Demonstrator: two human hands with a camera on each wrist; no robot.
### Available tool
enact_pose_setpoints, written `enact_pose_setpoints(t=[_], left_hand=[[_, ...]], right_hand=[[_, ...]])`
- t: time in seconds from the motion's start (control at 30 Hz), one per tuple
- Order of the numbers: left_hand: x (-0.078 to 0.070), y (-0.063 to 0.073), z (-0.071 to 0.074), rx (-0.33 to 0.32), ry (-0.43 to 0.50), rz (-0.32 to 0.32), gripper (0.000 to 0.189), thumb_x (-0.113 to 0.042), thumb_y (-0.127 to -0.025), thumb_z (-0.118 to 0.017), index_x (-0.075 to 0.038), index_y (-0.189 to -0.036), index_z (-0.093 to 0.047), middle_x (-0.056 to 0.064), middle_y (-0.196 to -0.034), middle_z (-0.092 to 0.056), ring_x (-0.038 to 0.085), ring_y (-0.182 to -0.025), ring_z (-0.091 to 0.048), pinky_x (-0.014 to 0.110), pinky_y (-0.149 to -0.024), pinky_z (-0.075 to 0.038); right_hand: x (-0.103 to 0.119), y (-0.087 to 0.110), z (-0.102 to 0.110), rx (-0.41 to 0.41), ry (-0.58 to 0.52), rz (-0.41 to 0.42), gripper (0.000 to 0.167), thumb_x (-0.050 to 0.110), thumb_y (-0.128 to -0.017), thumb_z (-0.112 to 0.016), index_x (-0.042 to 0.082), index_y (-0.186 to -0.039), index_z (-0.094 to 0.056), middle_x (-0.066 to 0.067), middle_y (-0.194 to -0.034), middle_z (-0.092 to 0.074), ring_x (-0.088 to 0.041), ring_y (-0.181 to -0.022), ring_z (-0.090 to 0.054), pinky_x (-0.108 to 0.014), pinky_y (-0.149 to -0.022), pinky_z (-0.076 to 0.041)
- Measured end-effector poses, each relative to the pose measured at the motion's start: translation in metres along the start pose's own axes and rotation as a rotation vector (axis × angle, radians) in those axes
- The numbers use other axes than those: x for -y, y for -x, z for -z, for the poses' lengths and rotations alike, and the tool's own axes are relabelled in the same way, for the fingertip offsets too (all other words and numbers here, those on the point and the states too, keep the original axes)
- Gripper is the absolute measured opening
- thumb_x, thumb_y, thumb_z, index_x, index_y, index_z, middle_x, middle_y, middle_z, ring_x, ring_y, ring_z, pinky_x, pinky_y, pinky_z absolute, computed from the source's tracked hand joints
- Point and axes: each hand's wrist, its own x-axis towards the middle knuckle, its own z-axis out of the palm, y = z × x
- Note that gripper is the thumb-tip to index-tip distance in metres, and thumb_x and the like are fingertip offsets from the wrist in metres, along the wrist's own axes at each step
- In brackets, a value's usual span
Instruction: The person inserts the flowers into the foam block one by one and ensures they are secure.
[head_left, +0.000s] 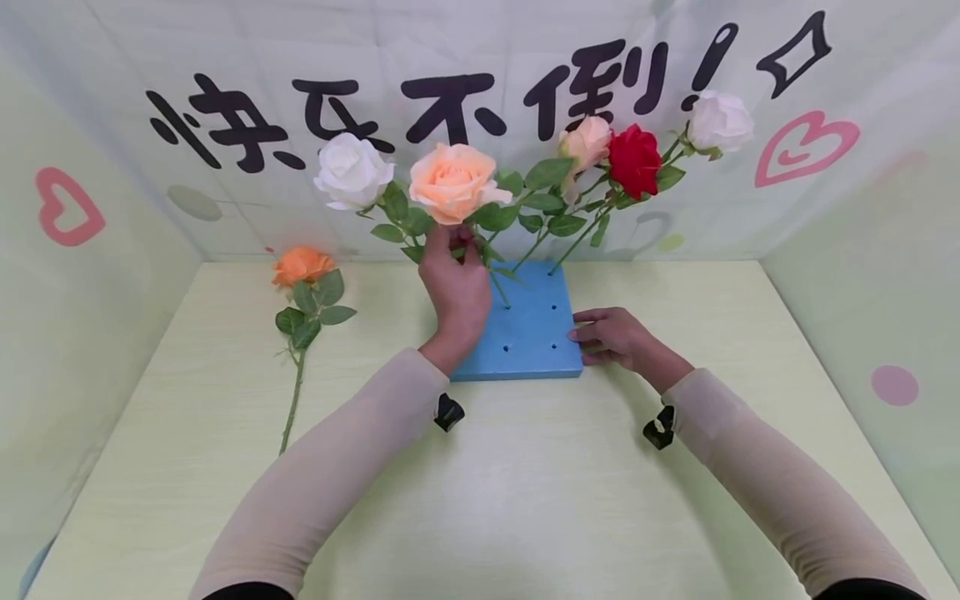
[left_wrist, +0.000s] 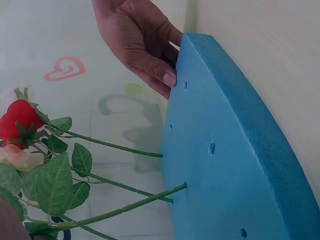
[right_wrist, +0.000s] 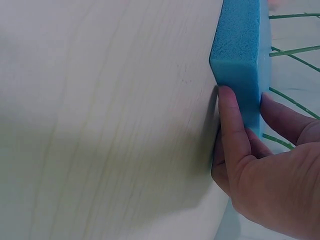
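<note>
My left hand [head_left: 459, 296] pinches the stem of a peach rose [head_left: 453, 182] just below its bloom. That stem [left_wrist: 125, 206] slants down to a hole in a blue foam block [head_left: 534, 360], its lower end at the hole. At the block's right side, my right hand [head_left: 621, 340] grips the edge, with the thumb [right_wrist: 280, 117] on the top face and the fingers along the side. Behind the left hand leans a white rose [head_left: 352, 172]; its stem's foot is hidden. A red rose [head_left: 636, 162], a pale pink rose [head_left: 587, 143] and another white rose [head_left: 720, 123] lean right from the block's far part.
An orange rose [head_left: 302, 267] lies on the pale table [head_left: 525, 483] to the left, its stem toward me and partly under my left sleeve. Several bare holes show in the block's near part. A printed backdrop [head_left: 247, 217] stands behind, with side walls left and right.
</note>
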Motion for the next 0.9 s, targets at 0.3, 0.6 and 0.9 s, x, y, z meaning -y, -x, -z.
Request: enact_pose_setpoints(t=[0.3, 0.6, 0.9], left_hand=[[0.0044, 0.0, -0.0026, 0.008, -0.02, -0.011, 0.014, 0.008, -0.091, -0.055, 0.001, -0.101, -0.06, 0.011, -0.094, -0.059, 0.022, -0.087, -0.056, 0.028, -0.07, -0.052], [0.0073, 0.0022, -0.0051, 0.026, -0.043, 0.033, 0.009, 0.008, -0.09, -0.055, 0.003, -0.096, -0.06, 0.013, -0.091, -0.06, 0.023, -0.085, -0.056, 0.03, -0.071, -0.051], [0.0085, 0.0011, -0.007, 0.047, -0.057, 0.013, 0.017, 0.008, -0.092, -0.055, 0.001, -0.106, -0.062, 0.014, -0.097, -0.062, 0.024, -0.09, -0.06, 0.032, -0.078, -0.053]], right_hand=[[-0.0002, -0.0001, 0.0002, 0.009, 0.0, 0.006, 0.055, 0.01, -0.096, -0.061, 0.003, -0.147, -0.04, -0.012, -0.115, -0.061, -0.013, -0.087, -0.064, -0.029, -0.074, -0.059], [0.0, -0.0006, -0.0001, 0.008, -0.001, 0.009, 0.055, 0.01, -0.096, -0.061, 0.003, -0.147, -0.041, -0.012, -0.115, -0.061, -0.014, -0.087, -0.064, -0.028, -0.074, -0.059], [0.0001, 0.0004, -0.0011, 0.001, -0.008, 0.008, 0.054, 0.008, -0.095, -0.062, 0.002, -0.145, -0.042, -0.018, -0.122, -0.06, -0.015, -0.09, -0.065, -0.031, -0.076, -0.059]])
